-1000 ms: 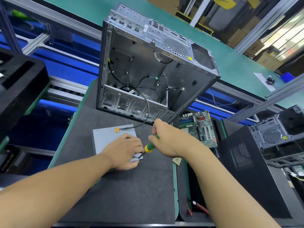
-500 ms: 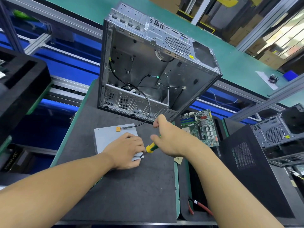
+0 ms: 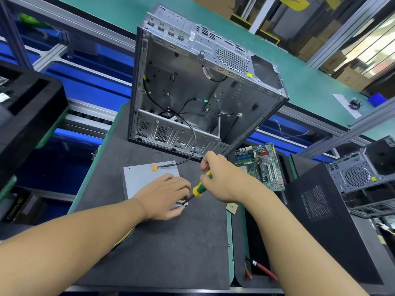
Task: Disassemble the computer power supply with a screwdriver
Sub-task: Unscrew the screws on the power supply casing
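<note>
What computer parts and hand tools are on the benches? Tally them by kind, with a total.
Open metal cases: 2
Power supply: 1
Motherboard: 1
Screwdriver: 1
Red-handled pliers: 1
Total: 6

over the last second my right hand (image 3: 222,178) has shifted its hold on the green-and-yellow screwdriver (image 3: 199,185): fingers that were wrapped round the handle top are now spread, thumb and index lifted apart, more of the handle showing.

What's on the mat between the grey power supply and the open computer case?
In the head view, only a black cable with an orange plug crosses that stretch.
</note>
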Motion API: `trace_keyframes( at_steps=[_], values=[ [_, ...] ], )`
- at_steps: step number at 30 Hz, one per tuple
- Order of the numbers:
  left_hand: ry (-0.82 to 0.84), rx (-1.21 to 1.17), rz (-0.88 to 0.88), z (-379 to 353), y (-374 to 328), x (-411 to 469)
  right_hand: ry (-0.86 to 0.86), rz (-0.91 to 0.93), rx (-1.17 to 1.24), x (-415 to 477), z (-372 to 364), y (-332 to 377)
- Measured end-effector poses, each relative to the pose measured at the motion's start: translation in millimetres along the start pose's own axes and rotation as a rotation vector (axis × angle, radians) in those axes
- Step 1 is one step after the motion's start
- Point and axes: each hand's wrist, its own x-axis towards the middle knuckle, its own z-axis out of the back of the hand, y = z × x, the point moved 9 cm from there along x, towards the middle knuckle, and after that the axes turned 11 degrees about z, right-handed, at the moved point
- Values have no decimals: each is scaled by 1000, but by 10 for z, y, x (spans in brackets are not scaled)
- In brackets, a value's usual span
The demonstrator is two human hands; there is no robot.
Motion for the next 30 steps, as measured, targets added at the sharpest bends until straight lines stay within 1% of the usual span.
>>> trace_keyframes(
  at_steps=[3,7,9,12,15,17,19,22,25,27,30],
  values=[
    [-32,27,-18,47,-28,-8,42,-13,6,-22,-32,-8],
    [-16,33,-18,47,-29,-16,-36,-58,-67,-47,4,-34],
    [-9,51,-17,48,-34,-12,-41,-29,-50,-42,1,0],
    [2,68,-17,44,-44,-13,27,44,-39,-35,-18,80],
    [3,73,-15,56,-53,-9,97,46,-52,-53,-44,108],
    [-17,84,-7,79,-51,-4,78,19,-90,-57,-46,110],
    [-22,102,-3,80,-47,-6,24,-13,-143,-62,-25,104],
    [-2,100,-11,42,-43,-5,-15,22,-161,-46,-22,158],
    [-2,94,-11,38,-39,3,80,72,-126,-41,-50,197],
    [2,86,-14,38,-38,1,134,73,-97,-53,-67,200],
    [-23,64,-13,63,-40,-6,64,16,-162,-62,-35,148]
  ],
)
